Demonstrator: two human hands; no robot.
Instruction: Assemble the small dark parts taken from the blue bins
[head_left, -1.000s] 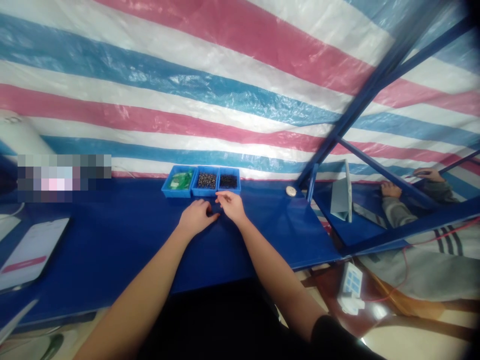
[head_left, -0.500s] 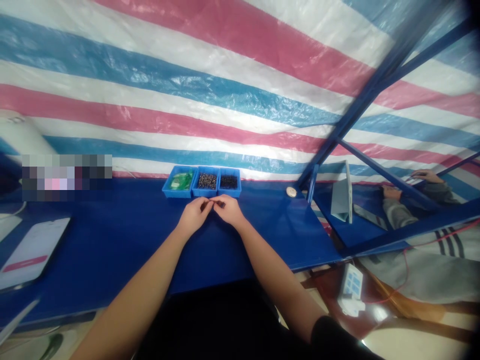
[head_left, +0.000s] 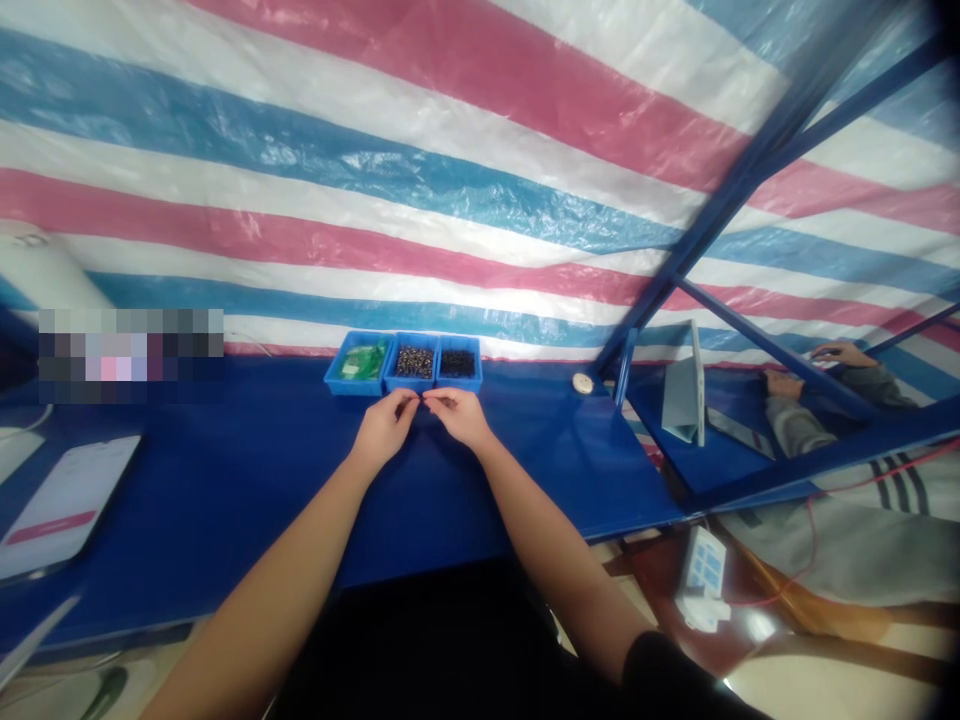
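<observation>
My left hand (head_left: 385, 428) and my right hand (head_left: 459, 416) come nearly fingertip to fingertip just in front of three blue bins. Thumb and fingers are pinched together on each hand; whatever they hold is too small to make out. The left bin (head_left: 331, 380) contains a green plastic bag (head_left: 365, 361). Small metallic pieces (head_left: 415, 362) fill the middle bin, and small black pieces (head_left: 457, 363) lie in the right one. Below the hands is the blue tabletop (head_left: 247, 480).
A tablet (head_left: 71, 505) lies at the left. Near the right side are a round pale disc (head_left: 583, 383), a blue metal frame (head_left: 720, 220) and a tablet on a stand (head_left: 684, 390). Beyond it a co-worker's hands (head_left: 840, 354) show. A power strip (head_left: 703, 575) sits below.
My fingertips have drawn slightly apart, leaving a small gap between the two hands. The bins stay where they were.
</observation>
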